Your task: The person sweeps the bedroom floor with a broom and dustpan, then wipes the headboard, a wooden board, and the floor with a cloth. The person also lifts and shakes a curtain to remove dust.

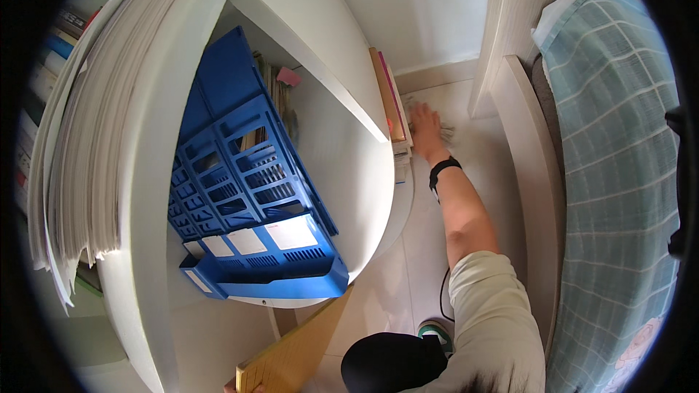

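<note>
My right hand (427, 126) reaches down to the tiled floor and presses on a crumpled greyish cloth (448, 134). The hand is blurred, and most of the cloth is hidden under it. Just left of the fingers stands a stack of books (401, 144) against the side of a white shelf unit. A black band (445, 168) circles my right wrist. At the bottom edge my left hand (247, 387) grips a yellow flat board-like thing (297, 341) with faint lines; only some fingertips show.
Blue plastic file holders (240, 174) sit on the white rounded shelf (349, 218). Thick paper stacks (104, 120) fill the left side. To the right is a bed frame (524, 158) with a green checked cover (617, 174). A black cable (443, 297) lies near my shoe (435, 332).
</note>
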Motion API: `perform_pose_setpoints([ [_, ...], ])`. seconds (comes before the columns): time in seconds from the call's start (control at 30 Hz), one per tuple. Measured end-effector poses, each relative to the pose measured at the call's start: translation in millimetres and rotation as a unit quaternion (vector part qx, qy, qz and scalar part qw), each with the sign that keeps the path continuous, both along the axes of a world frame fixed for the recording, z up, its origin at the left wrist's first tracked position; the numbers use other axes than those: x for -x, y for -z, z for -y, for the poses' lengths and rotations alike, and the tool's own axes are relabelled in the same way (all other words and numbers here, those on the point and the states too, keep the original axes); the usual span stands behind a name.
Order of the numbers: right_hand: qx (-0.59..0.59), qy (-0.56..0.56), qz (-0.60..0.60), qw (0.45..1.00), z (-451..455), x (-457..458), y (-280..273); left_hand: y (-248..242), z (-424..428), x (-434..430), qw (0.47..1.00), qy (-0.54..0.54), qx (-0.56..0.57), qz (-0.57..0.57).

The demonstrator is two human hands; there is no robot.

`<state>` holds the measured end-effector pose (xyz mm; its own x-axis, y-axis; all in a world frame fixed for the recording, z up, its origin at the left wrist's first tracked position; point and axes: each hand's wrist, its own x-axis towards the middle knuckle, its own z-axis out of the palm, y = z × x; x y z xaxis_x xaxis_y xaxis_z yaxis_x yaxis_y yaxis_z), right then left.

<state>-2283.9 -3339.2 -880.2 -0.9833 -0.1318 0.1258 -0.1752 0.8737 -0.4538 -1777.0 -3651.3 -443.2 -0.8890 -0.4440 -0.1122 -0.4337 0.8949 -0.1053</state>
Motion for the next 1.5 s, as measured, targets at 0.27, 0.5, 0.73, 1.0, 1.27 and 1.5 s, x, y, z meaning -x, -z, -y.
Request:
perform_pose_setpoints([
  [0.27,-0.054,-0.001,-0.051,0.997,-27,-14,-42,3,12,-22,1.0,-0.005,0.015,-0.019],
  [0.5,-0.614,0.013,0.163,0.772,-53,71,-95,6,35,-28,0.996,-0.079,0.017,0.024],
  [0.73,-0.395,0.209,0.248,0.86,-50,80,-62,22,51,-44,0.998,-0.034,0.003,-0.052],
  [1.0,-0.142,0.224,0.007,0.964,15,69,-7,31,91,-82,0.992,-0.064,-0.091,-0.059],
  [1.27,0.351,0.096,-0.12,0.924,15,64,7,29,91,-100,0.99,-0.005,-0.134,-0.048],
  [1.5,0.092,0.009,-0.062,0.994,8,48,-15,25,112,-80,0.747,-0.493,-0.444,-0.042],
])
